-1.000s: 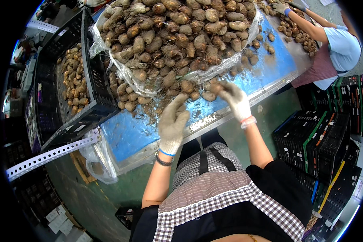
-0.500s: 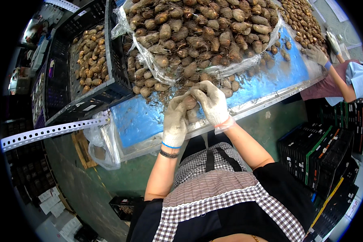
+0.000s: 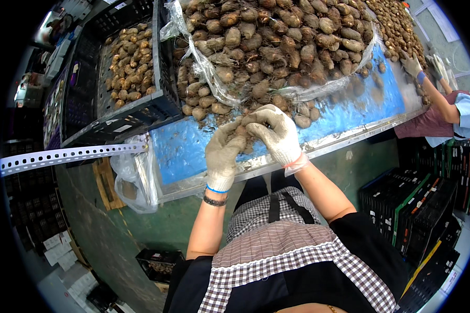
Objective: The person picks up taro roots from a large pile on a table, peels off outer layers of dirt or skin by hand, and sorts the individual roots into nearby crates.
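My left hand [image 3: 222, 159], in a soiled white knit glove, is closed around a small brown taro corm [image 3: 242, 132]. Meeting it from the other side, my right hand [image 3: 278, 136] wears a matching glove and has its curled fingers on the same corm. The fingers cover most of that corm. Both hands are over the near edge of a blue-covered table [image 3: 180, 159]. Just beyond them rises a large heap of hairy taro corms [image 3: 277, 55], partly ringed by clear plastic sheeting [image 3: 214, 86]. Loose corms [image 3: 201, 101] lie at the heap's near left.
A black crate [image 3: 117, 122] with cleaner corms stands at the left, above a perforated white metal strip [image 3: 73, 155]. At far right a co-worker's gloved hand [image 3: 411, 67] touches another corm pile [image 3: 397, 31]. Stacked black crates [image 3: 402, 203] stand at lower right.
The table and heap appear shifted slightly right in the view. My left hand has turned a little around the corm, and both hands stay together on it.
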